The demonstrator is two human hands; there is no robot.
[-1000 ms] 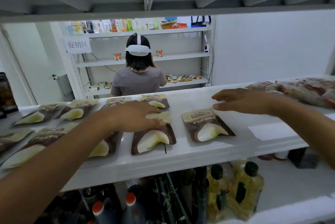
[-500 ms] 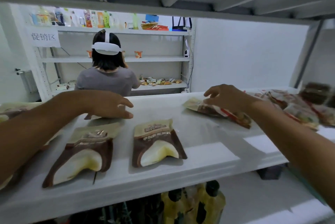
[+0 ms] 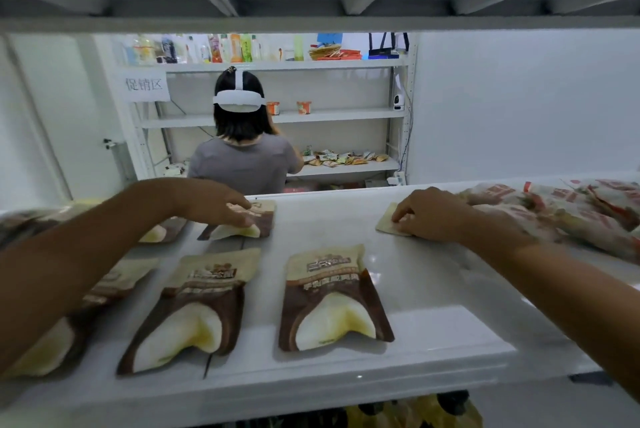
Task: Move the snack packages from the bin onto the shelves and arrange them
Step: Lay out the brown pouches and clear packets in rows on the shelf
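A white paper sign (image 3: 144,84) on the far shelving, up and beyond the fingers (image 3: 239,218) of the left hand (image 3: 207,201), reads 促销区 in dark characters. The two brown pouches (image 3: 330,296) lying nearer than both hands' fingers carry pale lettering on a dark band, too blurred to read. The beige packet (image 3: 386,223) under the right hand (image 3: 433,216) fingers shows no legible print. The red-printed packets (image 3: 568,209) to the right of those fingers are unreadable too.

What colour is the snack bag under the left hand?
The snack bag is brown with a beige top; head view.
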